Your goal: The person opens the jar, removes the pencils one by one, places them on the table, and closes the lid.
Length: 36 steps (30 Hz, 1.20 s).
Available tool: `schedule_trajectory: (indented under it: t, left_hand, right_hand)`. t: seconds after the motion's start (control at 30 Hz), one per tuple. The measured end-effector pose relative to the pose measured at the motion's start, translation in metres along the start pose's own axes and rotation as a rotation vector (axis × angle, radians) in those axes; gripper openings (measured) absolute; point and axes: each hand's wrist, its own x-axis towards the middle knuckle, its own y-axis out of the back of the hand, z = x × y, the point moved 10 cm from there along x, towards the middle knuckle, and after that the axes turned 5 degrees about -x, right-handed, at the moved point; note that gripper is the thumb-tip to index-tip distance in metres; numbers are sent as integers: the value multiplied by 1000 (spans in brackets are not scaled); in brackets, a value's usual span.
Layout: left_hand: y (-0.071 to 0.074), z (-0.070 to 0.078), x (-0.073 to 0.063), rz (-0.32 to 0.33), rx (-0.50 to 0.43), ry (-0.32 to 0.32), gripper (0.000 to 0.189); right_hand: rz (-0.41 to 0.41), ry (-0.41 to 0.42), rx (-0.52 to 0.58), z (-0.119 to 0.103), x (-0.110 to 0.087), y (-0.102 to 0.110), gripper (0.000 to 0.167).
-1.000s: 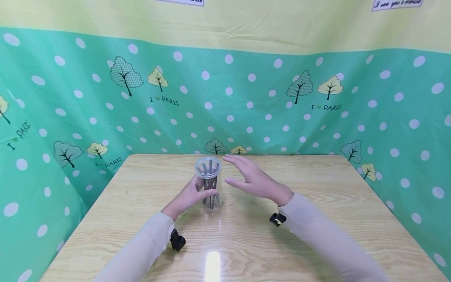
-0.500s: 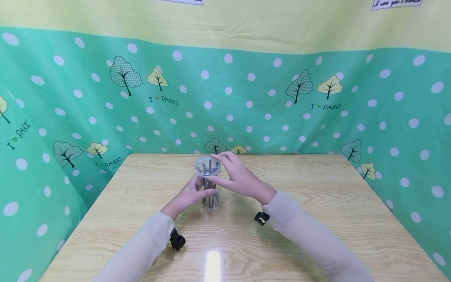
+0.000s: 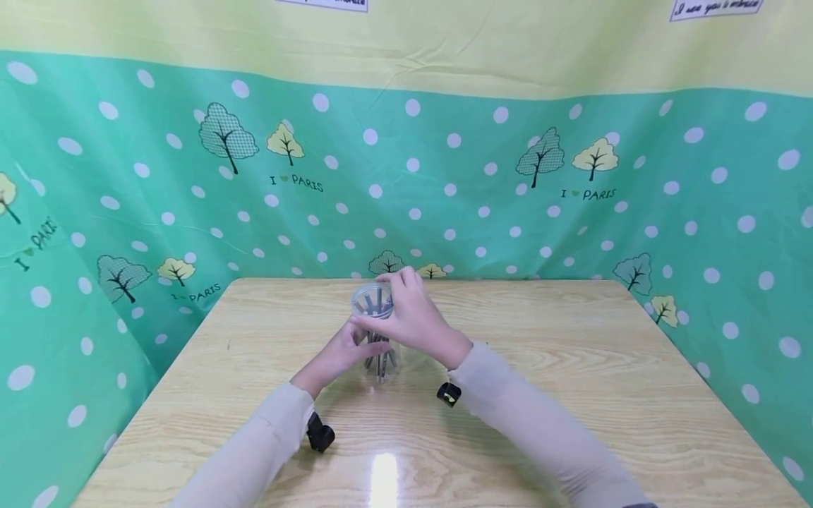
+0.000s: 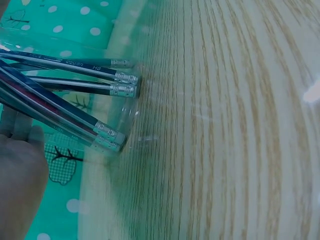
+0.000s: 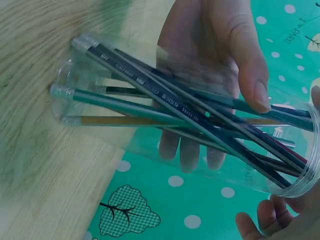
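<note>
Is walled far, left and right by green dotted cloth (image 3: 466, 212); shows near glare (image 3: 384, 481) on wood-grain tabletop (image 3: 591, 360).

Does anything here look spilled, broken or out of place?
No, nothing stands out. The clear jar is upright, its pencils leaning and crossing inside, which looks ordinary. No loose pencil or crack shows. The left hand grips the jar; the right hand spans its rim.

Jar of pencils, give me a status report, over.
Left hand grips jar; right hand on its rim. Jar upright, pencils inside. No obstruction seen.
</note>
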Motion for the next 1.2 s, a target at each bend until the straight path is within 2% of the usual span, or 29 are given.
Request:
schedule_trajectory:
  t: [0.2,0.43,0.6,0.7,0.8,0.93,1.03,1.1,1.2]
  left_hand:
    - [-1,1,-3,-13,-5,-10,82]
    - [0,2,-2,-7,-10,-23,83]
    - [-1,2,0,-8,0,-44,87]
    - [0,1,0,-3,-7,-39,88]
    - [0,1,0,1,-8,-28,87]
    - [0,1,-1,6,3,-18,87]
    - [-1,2,0,1,0,-28,87]
    - [-1,3,0,1,-1,-33,87]
    - [-1,3,0,7,-1,-23,87]
  right_hand:
    - [-11,-1,50,0,0,-5,78]
    - [-34,47,120,0,0,-2,80]
    - [-132,59,257,6,-2,-4,72]
    - [-206,53,350,9,-3,-8,67]
    - [-261,47,397,11,-4,-11,65]
    - [-293,43,386,13,-5,-13,70]
    - [-282,42,346,12,-5,-13,79]
    - [-242,45,285,10,-4,-10,85]
    - [-138,51,160,6,-4,-3,89]
